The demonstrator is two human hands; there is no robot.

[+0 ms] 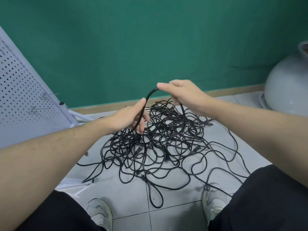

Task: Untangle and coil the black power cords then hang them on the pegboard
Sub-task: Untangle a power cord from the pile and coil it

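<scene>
A tangled heap of thin black rubber-sheathed power cords (160,144) is spread on the pale grey tiled floor (166,219), directly below and between both hands. One cord (150,94) is lifted clear as an arch — its span runs left to right. The left hand (128,118) is closed round its lower end; the right hand (181,95) pinches its higher end, from which the cord drops back into the heap. The white perforated metal pegboard (21,90) leans at the left — nearer the left hand, its hooks apparently bare.
</scene>
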